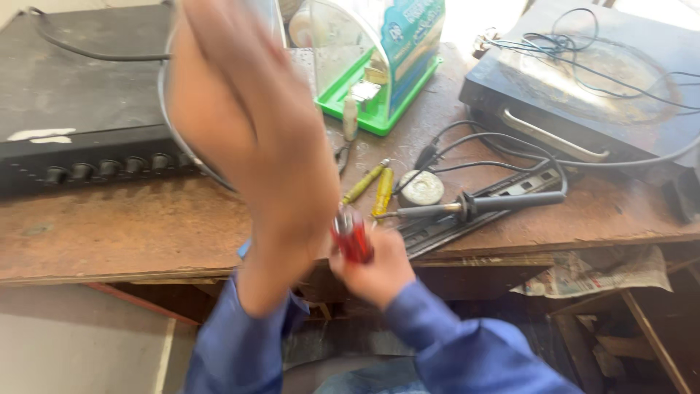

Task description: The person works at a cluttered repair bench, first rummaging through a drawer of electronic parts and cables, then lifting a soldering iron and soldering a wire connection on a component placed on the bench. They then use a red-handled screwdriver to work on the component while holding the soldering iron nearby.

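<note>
- Right hand (pixel 375 271) wrapped around a red-handled screwdriver (pixel 352 235), held just off the front edge of the wooden bench (pixel 131 233).
- Left hand (pixel 248 131) raised close to my camera, blurred; fingers together, gripping the rim of a clear round cover (pixel 171 102), I think.
- On the bench past the right hand: two yellow-handled screwdrivers (pixel 373 187), a soldering iron (pixel 474 206), a round solder tin (pixel 421 188).
- Further back: green-based clear case (pixel 379 66), black amplifier (pixel 73 109) left, black cooktop (pixel 583 80) right.

Repair workshop, worn wooden workbench (pixel 146 233), soldering iron (pixel 474 206), yellow-handled screwdrivers (pixel 373 188), opened black electronic units (pixel 80 109), loose cables (pixel 561 45)
</note>
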